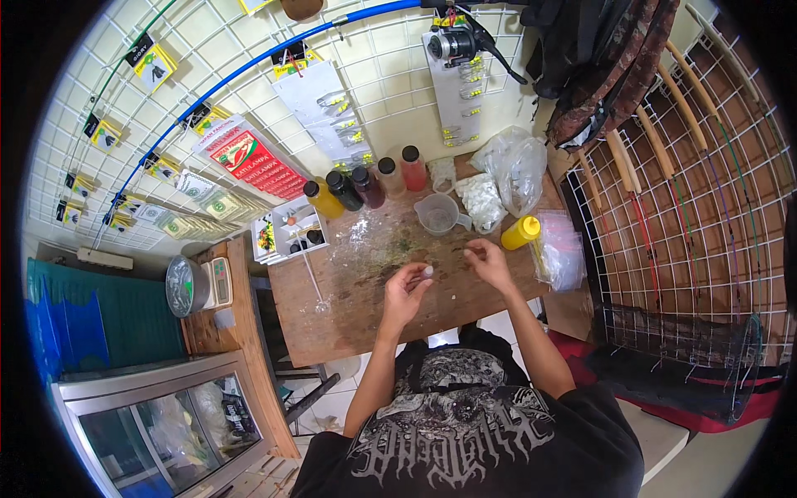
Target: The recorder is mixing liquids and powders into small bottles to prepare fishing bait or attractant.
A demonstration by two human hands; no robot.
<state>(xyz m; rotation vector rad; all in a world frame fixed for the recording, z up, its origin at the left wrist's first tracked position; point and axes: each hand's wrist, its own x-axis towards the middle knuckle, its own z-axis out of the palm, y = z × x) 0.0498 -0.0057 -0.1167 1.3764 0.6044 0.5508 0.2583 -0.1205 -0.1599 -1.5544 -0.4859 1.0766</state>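
My left hand (403, 297) holds a small whitish, translucent container (428, 272) between thumb and fingers, above the wooden table (367, 311). To its right is my right hand (490, 266), with thumb and fingertips brought close together; whether anything tiny sits between them is unclear. Beyond the hands stands a clear plastic measuring jug (436, 215). Beside it lies a plastic bag of small white pieces (482, 202). A yellow squeeze bottle (521, 233) stands just past my right hand, next to a stack of clear plastic bags (558, 252).
Several black-capped bottles (365, 188) of coloured contents line the table's back. A white divided box (289, 230) and a thin stick (313, 279) are at left. Fishing tackle hangs on a wire grid (386, 68). A digital scale (219, 283) sits beside a metal bowl (185, 286).
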